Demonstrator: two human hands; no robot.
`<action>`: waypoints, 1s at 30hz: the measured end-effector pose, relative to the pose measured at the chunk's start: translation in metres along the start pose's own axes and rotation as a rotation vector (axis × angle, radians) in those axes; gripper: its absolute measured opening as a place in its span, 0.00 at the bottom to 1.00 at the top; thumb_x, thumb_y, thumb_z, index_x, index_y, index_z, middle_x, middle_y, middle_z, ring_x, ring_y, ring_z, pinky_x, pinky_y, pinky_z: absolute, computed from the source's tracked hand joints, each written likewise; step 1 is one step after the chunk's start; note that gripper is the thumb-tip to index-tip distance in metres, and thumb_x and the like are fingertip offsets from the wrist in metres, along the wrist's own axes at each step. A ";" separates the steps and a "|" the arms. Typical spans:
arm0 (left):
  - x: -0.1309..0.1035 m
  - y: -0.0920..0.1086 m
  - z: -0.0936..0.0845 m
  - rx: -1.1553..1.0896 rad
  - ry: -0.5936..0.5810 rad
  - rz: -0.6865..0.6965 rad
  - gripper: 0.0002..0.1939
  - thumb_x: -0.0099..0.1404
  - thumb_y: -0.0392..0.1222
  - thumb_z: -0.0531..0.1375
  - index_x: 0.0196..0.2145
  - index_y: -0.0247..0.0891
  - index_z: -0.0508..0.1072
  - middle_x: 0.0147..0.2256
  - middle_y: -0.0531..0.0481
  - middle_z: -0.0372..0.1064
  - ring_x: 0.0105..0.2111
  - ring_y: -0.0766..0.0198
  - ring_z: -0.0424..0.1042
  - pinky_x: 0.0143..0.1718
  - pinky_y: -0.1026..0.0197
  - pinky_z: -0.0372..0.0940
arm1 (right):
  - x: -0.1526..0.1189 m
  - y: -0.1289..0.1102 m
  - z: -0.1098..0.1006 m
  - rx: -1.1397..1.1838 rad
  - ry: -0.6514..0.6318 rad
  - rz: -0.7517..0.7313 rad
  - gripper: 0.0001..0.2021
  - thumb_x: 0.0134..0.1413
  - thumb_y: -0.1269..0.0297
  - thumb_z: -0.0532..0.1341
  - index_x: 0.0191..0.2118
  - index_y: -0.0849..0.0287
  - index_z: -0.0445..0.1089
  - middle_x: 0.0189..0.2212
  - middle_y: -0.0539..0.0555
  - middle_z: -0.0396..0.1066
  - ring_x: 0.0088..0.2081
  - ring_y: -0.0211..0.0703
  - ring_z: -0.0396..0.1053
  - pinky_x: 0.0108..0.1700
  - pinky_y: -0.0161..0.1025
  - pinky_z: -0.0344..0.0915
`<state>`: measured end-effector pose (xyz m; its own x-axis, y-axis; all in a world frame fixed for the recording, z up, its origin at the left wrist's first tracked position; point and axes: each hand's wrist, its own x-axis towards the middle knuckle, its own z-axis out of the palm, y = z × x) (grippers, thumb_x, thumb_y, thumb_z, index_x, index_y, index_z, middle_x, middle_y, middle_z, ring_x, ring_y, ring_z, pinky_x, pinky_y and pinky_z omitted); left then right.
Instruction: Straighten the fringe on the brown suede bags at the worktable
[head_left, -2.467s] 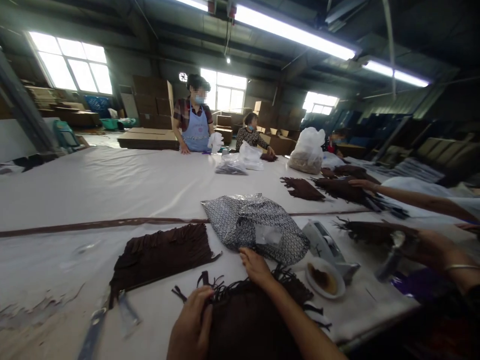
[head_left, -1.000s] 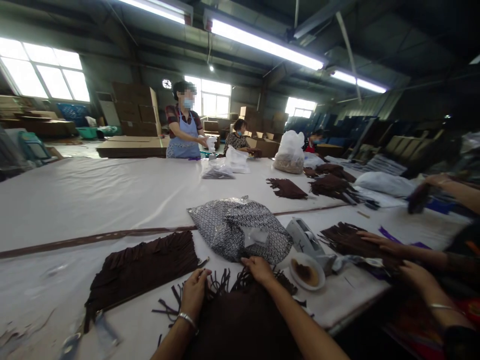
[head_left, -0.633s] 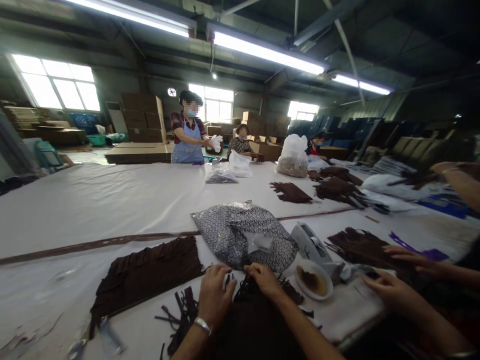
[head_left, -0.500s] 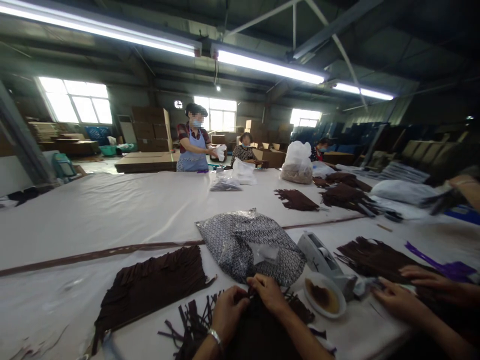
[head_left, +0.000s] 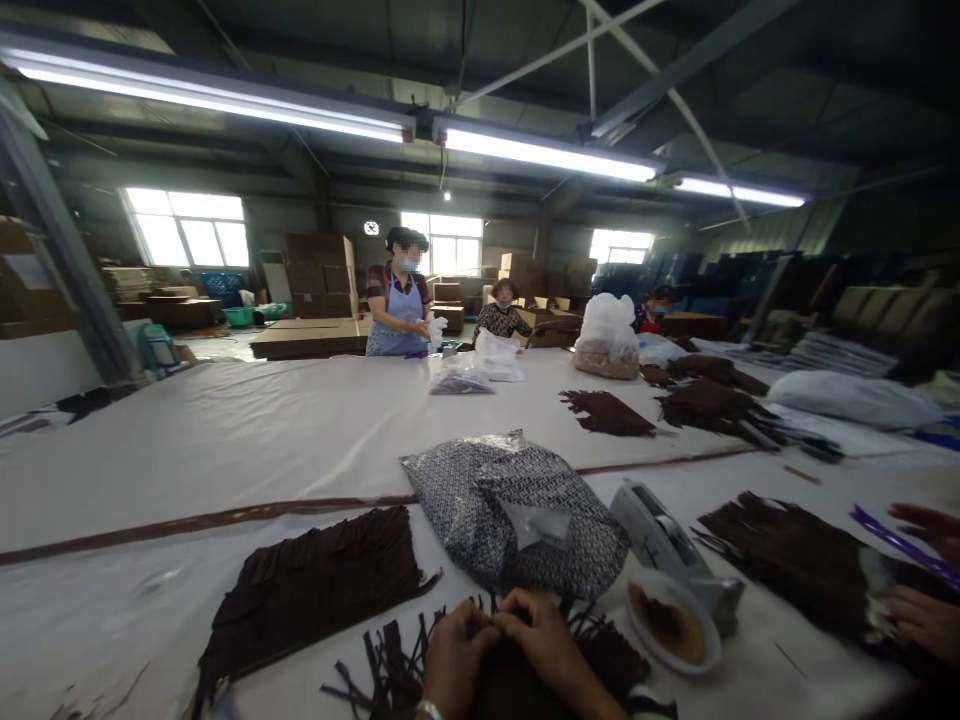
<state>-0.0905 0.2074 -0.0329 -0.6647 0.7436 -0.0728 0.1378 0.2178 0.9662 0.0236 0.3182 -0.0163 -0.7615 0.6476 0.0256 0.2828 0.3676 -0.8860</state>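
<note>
Both of my hands work close together over a dark brown fringed cloth (head_left: 510,685) at the near edge of the table. My left hand (head_left: 456,648) has its fingertips pinched on the cloth's upper edge. Meeting it there, my right hand (head_left: 541,632) is pinched too, thumb and fingers bent over the same spot. The exact bit of fringe between the fingertips is too small to make out. Loose strips of the cloth spread out on either side of my hands. Just beyond them lies a black-and-white patterned plastic bag (head_left: 517,520).
Right of my hands stand a white bowl (head_left: 709,650) with brown contents and a grey tape dispenser (head_left: 660,535). Another fringed piece (head_left: 315,590) lies left. A co-worker's hand (head_left: 919,615) touches brown cloth at far right. Clear bags (head_left: 607,340) stand across the white table (head_left: 225,430).
My hands have drawn together until their fingertips meet at the cloth's edge. The co-worker's hands at right have shifted further right. The whole view has turned slightly.
</note>
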 end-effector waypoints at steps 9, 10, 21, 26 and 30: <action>-0.004 0.006 -0.024 -0.401 -0.166 -0.107 0.09 0.54 0.46 0.60 0.26 0.37 0.67 0.27 0.47 0.74 0.28 0.62 0.69 0.32 0.63 0.59 | 0.005 0.007 0.006 -0.262 0.175 0.132 0.09 0.56 0.63 0.53 0.31 0.58 0.69 0.31 0.55 0.74 0.37 0.47 0.70 0.41 0.39 0.56; -0.006 0.007 -0.027 -0.438 -0.191 -0.111 0.09 0.55 0.45 0.59 0.26 0.37 0.66 0.27 0.46 0.74 0.27 0.63 0.69 0.32 0.63 0.59 | 0.008 0.008 0.008 -0.282 0.185 0.151 0.09 0.56 0.64 0.53 0.30 0.58 0.69 0.31 0.56 0.74 0.37 0.48 0.70 0.41 0.39 0.56; -0.007 -0.004 -0.030 -0.568 -0.139 -0.122 0.14 0.55 0.49 0.66 0.31 0.36 0.69 0.26 0.54 0.70 0.25 0.69 0.64 0.30 0.67 0.58 | -0.003 -0.009 0.003 -0.152 0.002 0.082 0.08 0.53 0.63 0.59 0.37 0.54 0.73 0.35 0.49 0.76 0.39 0.41 0.71 0.40 0.33 0.60; -0.004 -0.006 -0.020 -0.527 -0.089 -0.126 0.15 0.50 0.48 0.69 0.27 0.34 0.72 0.22 0.55 0.68 0.22 0.70 0.61 0.26 0.67 0.55 | -0.012 -0.012 0.007 0.060 -0.167 0.004 0.09 0.48 0.62 0.63 0.37 0.55 0.75 0.34 0.48 0.76 0.38 0.43 0.71 0.39 0.33 0.61; -0.001 -0.007 -0.012 -0.524 -0.089 -0.122 0.16 0.45 0.50 0.70 0.23 0.35 0.72 0.19 0.54 0.67 0.22 0.68 0.61 0.26 0.65 0.56 | -0.005 0.000 0.015 0.124 -0.163 -0.001 0.07 0.48 0.62 0.61 0.29 0.59 0.73 0.28 0.49 0.75 0.36 0.43 0.70 0.36 0.34 0.59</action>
<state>-0.0999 0.1974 -0.0369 -0.5852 0.7880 -0.1912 -0.3363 -0.0213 0.9415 0.0185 0.3046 -0.0236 -0.8490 0.5268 -0.0405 0.2163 0.2766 -0.9363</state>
